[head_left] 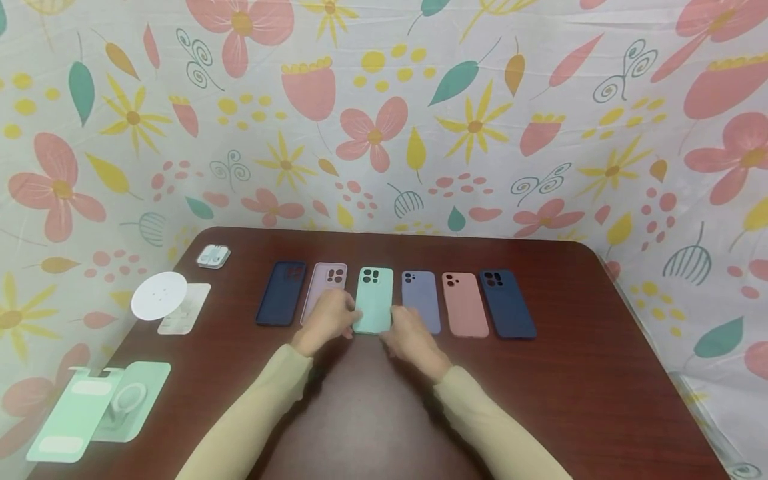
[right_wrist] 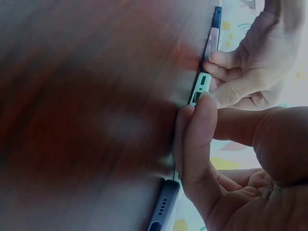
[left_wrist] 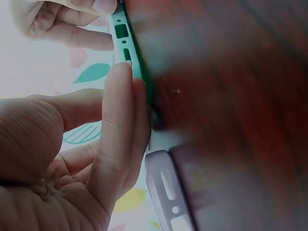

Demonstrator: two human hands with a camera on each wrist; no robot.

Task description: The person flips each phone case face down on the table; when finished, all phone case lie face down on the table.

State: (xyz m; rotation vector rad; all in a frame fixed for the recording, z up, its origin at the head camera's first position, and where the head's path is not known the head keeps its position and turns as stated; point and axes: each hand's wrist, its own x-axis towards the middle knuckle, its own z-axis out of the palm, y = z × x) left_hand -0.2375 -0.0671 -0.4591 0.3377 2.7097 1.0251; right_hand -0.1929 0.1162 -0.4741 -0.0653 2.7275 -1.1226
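Note:
A mint green phone case (head_left: 375, 300) lies on the table in the middle of a row of cases, camera cutouts toward the wall. My left hand (head_left: 329, 319) holds its lower left corner, and part of that hand covers the bottom of the lilac case (head_left: 323, 280). At the lower right corner, my right hand (head_left: 414, 337) grips the same case, next to the lavender-blue case (head_left: 421, 297). Both wrist views show fingers against the mint case's bottom edge (left_wrist: 122, 31), with its port cutout visible. Some fingertips are hidden behind the case.
A dark navy case (head_left: 280, 293) ends the row on the left. A pink case (head_left: 465, 305) and a blue case (head_left: 507, 304) lie to the right. On the left stand a green stand (head_left: 75, 413), a white round-topped stand (head_left: 159, 295) and a small clear box (head_left: 213, 256).

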